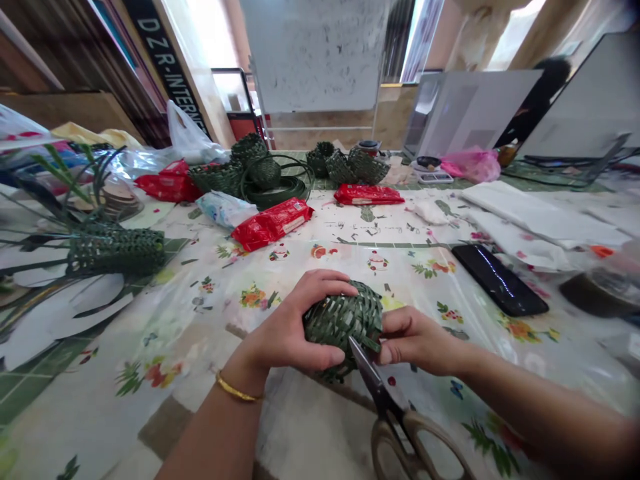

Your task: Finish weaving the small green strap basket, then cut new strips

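A small round basket [345, 321] woven of dark green strips sits just above the flowered tablecloth [210, 313]. My left hand [295, 330] is wrapped over its top and left side, with a gold bangle on the wrist. My right hand [415, 341] is closed against the basket's right side, fingers pinched on the weave or a strip end. A pair of scissors [385, 403] lies in front of me, blades shut, tip pointing up at the basket's underside between my hands. Neither hand is in the scissor handles.
A half-woven green basket [115, 250] with loose strips lies at the left. Finished green baskets [260, 170] and coiled strip sit at the back, among red packets [273, 223]. A black phone [500, 280] lies to the right, with white cloths [530, 217] beyond it.
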